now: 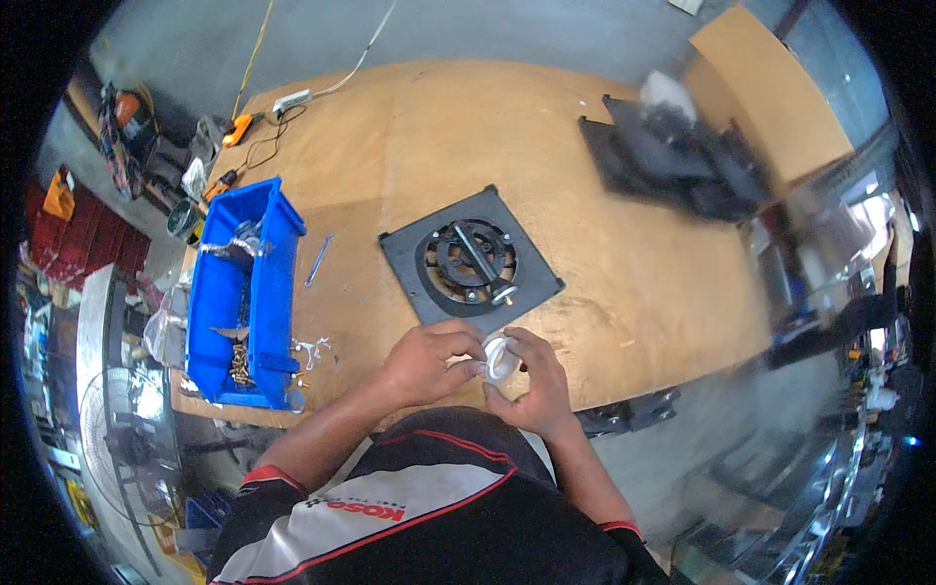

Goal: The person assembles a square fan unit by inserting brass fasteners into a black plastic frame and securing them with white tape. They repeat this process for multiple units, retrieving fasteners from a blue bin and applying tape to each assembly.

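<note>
Near the table's front edge, both my hands hold a small roll of white tape (pixel 501 361) between them. My left hand (pixel 427 364) pinches its left side with thumb and forefinger. Around its right side curl the fingers and thumb of my right hand (pixel 533 383). Just beyond my hands lies a black square burner plate (pixel 400 255) with a round slotted middle. A metal tube (pixel 475 252) rests across that middle, its round black end and brass tip pointing toward me.
At the left stands a blue divided bin (pixel 271 292) with brass fittings (pixel 241 366) in its near part. Beside it are a wrench (pixel 319 261) and white scraps (pixel 312 351). Blurred black parts (pixel 663 161) and a cardboard box (pixel 770 88) occupy the far right. A power strip (pixel 292 100) lies at the back left.
</note>
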{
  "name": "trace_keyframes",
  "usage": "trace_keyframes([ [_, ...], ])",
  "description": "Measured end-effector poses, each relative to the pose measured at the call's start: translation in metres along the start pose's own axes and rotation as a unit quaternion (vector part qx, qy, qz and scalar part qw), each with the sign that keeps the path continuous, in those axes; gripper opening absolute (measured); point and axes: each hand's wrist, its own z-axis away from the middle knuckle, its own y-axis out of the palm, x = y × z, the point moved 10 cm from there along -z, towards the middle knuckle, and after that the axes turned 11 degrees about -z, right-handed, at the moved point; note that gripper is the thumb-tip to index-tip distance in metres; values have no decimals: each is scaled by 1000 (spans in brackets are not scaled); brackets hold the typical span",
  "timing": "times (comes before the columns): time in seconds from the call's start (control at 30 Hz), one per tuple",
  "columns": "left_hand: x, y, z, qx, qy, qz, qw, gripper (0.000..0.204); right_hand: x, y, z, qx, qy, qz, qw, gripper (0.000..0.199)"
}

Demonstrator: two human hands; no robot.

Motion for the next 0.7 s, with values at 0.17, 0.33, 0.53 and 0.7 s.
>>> trace_keyframes([
  [0.17,8,25,-30,23,27,-8,999,14,-41,-5,2,4,70,51,996,54],
  [0.33,58,59,-69,66,64,-61,994,18,-120,-9,5,-80,95,23,992,46],
  [0.53,95,84,-86,10,75,-138,987,16,-162,1,-1,-42,132,124,983,44],
  [0.7,90,89,-90,-50,105,-189,975,14,-185,-8,-1,-84,144,146,975,50],
])
